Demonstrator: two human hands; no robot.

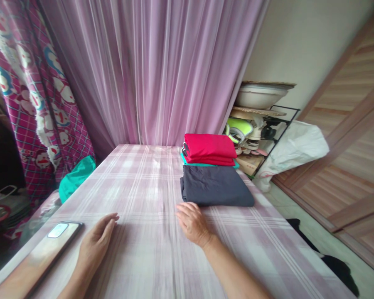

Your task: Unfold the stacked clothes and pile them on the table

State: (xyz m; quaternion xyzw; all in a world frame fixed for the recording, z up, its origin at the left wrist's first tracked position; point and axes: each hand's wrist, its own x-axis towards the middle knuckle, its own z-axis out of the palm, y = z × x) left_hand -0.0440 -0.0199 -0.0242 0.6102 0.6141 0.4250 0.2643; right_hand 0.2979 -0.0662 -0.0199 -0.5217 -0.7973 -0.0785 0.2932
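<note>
My right hand (191,222) lies palm down on the checked tablecloth (143,253), fingers stretched out, at the near left corner of a folded dark grey garment (218,187). Its fingertips are close to the cloth's lower edge; whether they touch it I cannot tell. Behind the grey bundle sits a stack of folded clothes with a red one (210,147) on top and a teal one (195,164) beneath. My left hand (98,236) rests on its side on the table, fingers extended and holding nothing, just right of a smartphone (40,263) lying face down.
Pink-purple curtains (162,74) hang behind the table. At the left stand a patterned magenta curtain (46,124) and a teal bag or cloth (76,178). A rack (280,137) with a basin (262,95), a white sack (299,145) and wooden doors (345,124) are on the right.
</note>
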